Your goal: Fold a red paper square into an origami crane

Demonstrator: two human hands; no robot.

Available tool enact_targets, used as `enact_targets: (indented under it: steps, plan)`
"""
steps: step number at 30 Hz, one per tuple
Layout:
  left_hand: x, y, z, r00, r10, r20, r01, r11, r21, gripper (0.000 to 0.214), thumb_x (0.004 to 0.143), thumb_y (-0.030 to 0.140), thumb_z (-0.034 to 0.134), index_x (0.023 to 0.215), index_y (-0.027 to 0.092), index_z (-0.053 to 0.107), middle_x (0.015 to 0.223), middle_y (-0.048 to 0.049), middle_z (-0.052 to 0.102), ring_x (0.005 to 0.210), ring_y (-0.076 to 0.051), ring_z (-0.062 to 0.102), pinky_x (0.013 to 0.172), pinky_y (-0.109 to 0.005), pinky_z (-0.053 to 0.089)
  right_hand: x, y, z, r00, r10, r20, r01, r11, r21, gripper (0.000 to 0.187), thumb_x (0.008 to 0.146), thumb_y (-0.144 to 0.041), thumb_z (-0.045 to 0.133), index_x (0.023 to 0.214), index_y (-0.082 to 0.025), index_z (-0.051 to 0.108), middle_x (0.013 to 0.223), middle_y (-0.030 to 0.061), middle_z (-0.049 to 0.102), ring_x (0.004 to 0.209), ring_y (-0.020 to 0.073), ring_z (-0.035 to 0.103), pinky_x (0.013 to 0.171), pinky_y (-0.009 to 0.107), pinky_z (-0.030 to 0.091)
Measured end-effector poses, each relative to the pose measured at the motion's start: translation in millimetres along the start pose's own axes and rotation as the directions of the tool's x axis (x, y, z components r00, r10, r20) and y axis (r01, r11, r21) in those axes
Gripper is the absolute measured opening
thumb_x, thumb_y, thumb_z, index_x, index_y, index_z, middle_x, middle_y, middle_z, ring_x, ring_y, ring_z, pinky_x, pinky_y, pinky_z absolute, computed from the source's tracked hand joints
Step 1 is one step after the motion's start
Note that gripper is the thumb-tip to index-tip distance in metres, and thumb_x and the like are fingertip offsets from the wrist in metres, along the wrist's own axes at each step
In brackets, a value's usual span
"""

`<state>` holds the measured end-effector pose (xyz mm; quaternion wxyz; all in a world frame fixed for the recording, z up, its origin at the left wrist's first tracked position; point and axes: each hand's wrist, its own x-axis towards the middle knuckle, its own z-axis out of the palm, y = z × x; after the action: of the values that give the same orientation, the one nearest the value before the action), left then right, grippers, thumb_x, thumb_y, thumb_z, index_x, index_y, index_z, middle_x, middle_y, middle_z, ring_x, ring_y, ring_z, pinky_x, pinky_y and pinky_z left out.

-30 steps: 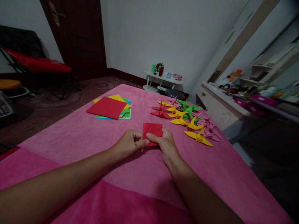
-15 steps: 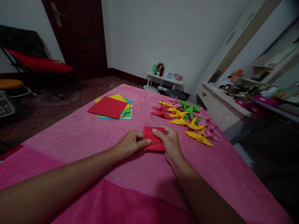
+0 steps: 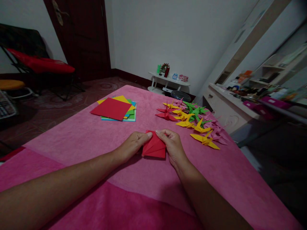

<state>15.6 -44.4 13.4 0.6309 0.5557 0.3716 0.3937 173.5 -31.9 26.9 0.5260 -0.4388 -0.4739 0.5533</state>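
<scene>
A folded red paper square (image 3: 155, 147) is held between my two hands, low over the pink cloth. My left hand (image 3: 136, 142) pinches its upper left edge, thumb on top. On the upper right side, my right hand (image 3: 171, 142) grips it with the thumb near the top edge. Slanting creases and a flap show across the paper's face. The fingers beneath it are hidden.
Left of centre lies a stack of coloured paper sheets with a red sheet (image 3: 111, 108) on top. Several folded paper cranes, among them a yellow crane (image 3: 205, 140) and a green crane (image 3: 196, 111), stand at the right. A pink cloth (image 3: 96, 140) covers the table.
My left thumb has moved up to the paper's top left edge. The red paper has shifted slightly left and towards me, and a slanting flap now shows more on its face.
</scene>
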Motion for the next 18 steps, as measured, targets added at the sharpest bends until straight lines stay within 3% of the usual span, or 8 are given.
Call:
enact_targets:
  steps: [2, 7, 18]
  plan:
    - [1.0, 1.7, -1.0, 1.000, -0.004, -0.003, 0.005, 0.999, 0.037, 0.054, 0.084, 0.059, 0.049, 0.055, 0.014, 0.050, 0.046, 0.0013, 0.047, 0.040, -0.006, 0.030, 0.044, -0.022, 0.018, 1.4, -1.7, -1.4, 1.000, 0.000, 0.001, 0.000, 0.999, 0.032, 0.030, 0.066, -0.042, 0.076, 0.061, -0.016, 0.061, 0.054, -0.0038, 0.056, 0.049, 0.0087, 0.046, 0.050, 0.021, 0.035]
    - [4.9, 3.5, -5.5, 0.986, 0.062, -0.152, -0.048, 0.995, 0.093, 0.054, 0.083, 0.061, 0.050, 0.057, 0.014, 0.053, 0.048, 0.0012, 0.049, 0.041, -0.007, 0.037, 0.043, -0.021, 0.024, 3.7, -5.6, -7.6, 0.997, 0.078, 0.005, -0.078, 0.996, 0.051, 0.035, 0.069, -0.051, 0.071, 0.068, -0.018, 0.063, 0.062, -0.0008, 0.063, 0.053, 0.0120, 0.053, 0.054, 0.023, 0.041]
    - [7.7, 0.3, -8.9, 0.974, 0.074, -0.214, -0.048, 0.991, 0.125, 0.056, 0.083, 0.063, 0.048, 0.057, 0.014, 0.053, 0.046, 0.0009, 0.049, 0.038, -0.007, 0.037, 0.039, -0.020, 0.024, 8.1, -1.3, -15.2, 0.973, 0.190, 0.130, -0.190, 0.982, -0.009, 0.013, 0.057, -0.022, 0.070, 0.068, -0.016, 0.066, 0.061, -0.0020, 0.064, 0.050, 0.0096, 0.051, 0.053, 0.022, 0.038]
